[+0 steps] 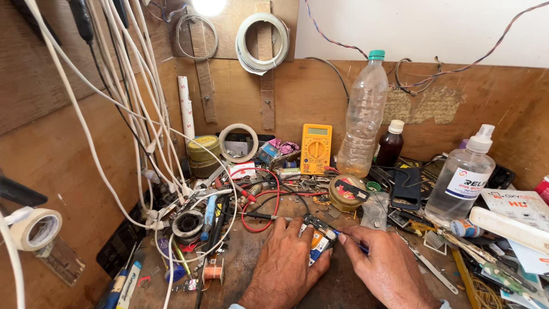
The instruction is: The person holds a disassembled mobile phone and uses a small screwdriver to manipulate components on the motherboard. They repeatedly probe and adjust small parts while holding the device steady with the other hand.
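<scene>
My left hand (284, 264) lies flat, fingers closed on a small circuit board (318, 236) pinned to the wooden workbench (240, 252). My right hand (384, 269) pinches a thin blue-handled tool (350, 238), tip at the board. Beyond: red probe lead (269, 200), yellow multimeter (315, 149), clear plastic bottle (363, 117).

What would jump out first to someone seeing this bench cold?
Probably the two hands at the bottom centre: the left hand pins down a small opened device while the right hand works a thin tool into it. Behind them stand a yellow multimeter and a tall clear bottle, with white cables draping down the left.
</scene>
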### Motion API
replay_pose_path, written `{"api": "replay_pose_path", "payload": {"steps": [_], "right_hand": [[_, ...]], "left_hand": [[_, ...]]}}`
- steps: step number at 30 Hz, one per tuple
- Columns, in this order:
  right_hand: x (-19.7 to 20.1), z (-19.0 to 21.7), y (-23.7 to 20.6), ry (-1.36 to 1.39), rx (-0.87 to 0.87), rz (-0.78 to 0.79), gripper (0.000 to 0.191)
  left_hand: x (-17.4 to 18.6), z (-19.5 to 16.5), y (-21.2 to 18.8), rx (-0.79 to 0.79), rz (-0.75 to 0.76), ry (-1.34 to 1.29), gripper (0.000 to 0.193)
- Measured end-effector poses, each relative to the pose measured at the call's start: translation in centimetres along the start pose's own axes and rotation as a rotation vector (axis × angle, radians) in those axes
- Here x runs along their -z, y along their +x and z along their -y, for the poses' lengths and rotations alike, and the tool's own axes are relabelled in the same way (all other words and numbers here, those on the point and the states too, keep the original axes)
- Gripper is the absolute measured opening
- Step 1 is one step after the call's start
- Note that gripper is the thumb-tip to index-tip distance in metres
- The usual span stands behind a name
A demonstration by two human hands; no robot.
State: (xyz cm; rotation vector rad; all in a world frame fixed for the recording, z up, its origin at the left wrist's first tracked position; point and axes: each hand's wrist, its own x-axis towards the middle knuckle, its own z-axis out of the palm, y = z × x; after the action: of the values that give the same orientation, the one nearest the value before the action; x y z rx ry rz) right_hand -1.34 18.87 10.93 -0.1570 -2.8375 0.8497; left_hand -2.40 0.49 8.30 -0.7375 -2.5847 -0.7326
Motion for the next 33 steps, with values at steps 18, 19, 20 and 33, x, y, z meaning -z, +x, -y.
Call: {"api": "replay_pose_path", "payload": {"steps": [18, 19, 20, 33], "right_hand": [[-1.2, 1.8, -0.3, -0.173, 0.08, -0.004, 0.025], [-1.4, 1.6, -0.4, -0.178, 0.067, -0.014, 0.026], [-1.7, 1.5, -0.4, -0.182, 0.056, -0.023, 0.027], [-4.4, -0.1, -1.0, -0.224, -0.01, -0.055, 0.034]], "left_hand": [[-0.7, 0.6, -0.1, -0.017, -0.013, -0.018, 0.056], [-0.7, 0.6, -0.1, -0.008, 0.001, -0.023, 0.056], [-0.7, 0.6, -0.1, 0.001, 0.014, -0.027, 0.057], [-0.7, 0.2, -0.2, -0.006, -0.014, -0.06, 0.054]]}}
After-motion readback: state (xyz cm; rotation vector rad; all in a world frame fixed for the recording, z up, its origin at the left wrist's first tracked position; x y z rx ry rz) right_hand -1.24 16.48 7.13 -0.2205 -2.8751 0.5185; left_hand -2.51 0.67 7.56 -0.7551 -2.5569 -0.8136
